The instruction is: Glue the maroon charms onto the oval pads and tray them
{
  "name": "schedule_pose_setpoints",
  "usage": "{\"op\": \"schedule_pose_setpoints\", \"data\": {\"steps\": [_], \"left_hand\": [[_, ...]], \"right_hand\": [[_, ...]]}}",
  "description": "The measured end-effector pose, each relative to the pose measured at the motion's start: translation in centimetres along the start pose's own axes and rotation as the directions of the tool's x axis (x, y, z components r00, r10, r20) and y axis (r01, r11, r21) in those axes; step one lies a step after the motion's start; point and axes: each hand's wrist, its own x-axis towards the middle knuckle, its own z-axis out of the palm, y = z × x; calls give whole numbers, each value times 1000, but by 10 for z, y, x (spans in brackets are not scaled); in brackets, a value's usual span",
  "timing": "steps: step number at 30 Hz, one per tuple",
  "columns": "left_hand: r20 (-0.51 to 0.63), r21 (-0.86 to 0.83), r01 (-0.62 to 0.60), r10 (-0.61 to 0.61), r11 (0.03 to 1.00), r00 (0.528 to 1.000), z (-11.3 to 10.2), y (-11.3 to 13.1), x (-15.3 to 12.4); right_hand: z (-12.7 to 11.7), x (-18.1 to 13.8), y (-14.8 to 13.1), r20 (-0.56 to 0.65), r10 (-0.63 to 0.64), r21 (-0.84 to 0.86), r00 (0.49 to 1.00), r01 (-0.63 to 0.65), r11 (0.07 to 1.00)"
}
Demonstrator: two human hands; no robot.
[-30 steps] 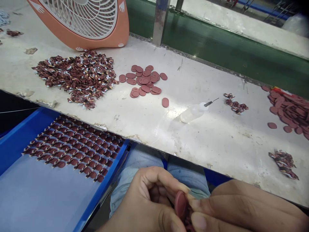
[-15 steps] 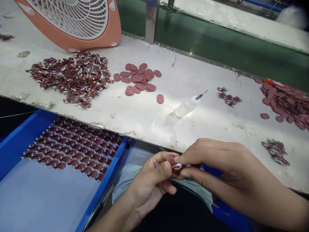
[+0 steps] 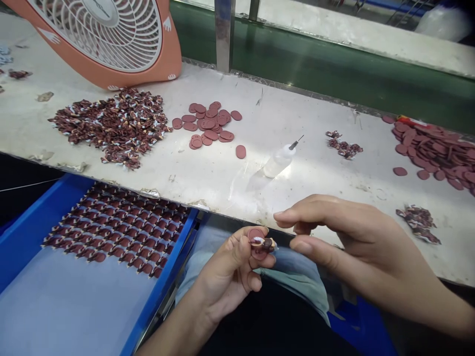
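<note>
My left hand (image 3: pixel 232 264) pinches a reddish-brown oval disc (image 3: pixel 256 233) between thumb and fingers, over my lap. Across the disc lies a small dark-brown figure piece (image 3: pixel 265 244) with white and yellowish parts. To the right, my right hand (image 3: pixel 345 242) is apart from it, thumb and forefinger spread with nothing between them. Beyond the hands, a clear bottle (image 3: pixel 278 162) with a needle tip lies tilted on the white table (image 3: pixel 315 180). Loose oval discs (image 3: pixel 210 123) are heaped near the table's middle.
A large pile of small figure pieces (image 3: pixel 115 126) lies before an orange fan (image 3: pixel 168 54). Below, a blue drawer (image 3: pixel 178 240) holds rows of assembled pieces (image 3: pixel 126 225). More discs (image 3: pixel 434 153) and small figure clusters (image 3: pixel 419 222) are at the right.
My right hand has let go of the figure piece and drawn back to the right, its fingers parting. My left hand still holds the disc with the piece on it. The view has shifted slightly.
</note>
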Motion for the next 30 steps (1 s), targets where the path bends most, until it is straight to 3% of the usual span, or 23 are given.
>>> {"op": "schedule_pose_setpoints", "data": {"steps": [10, 20, 30], "left_hand": [[-56, 29, -24, 26, 999, 998, 3, 0, -1], [-63, 23, -31, 32, 999, 997, 5, -2, -1], [-153, -6, -24, 23, 1000, 988, 14, -2, -2]], "right_hand": [[10, -3, 6, 14, -34, 101, 999, 33, 994], [13, 1, 7, 5, -47, 104, 999, 46, 994], [13, 3, 7, 18, -20, 115, 1000, 17, 993]]}}
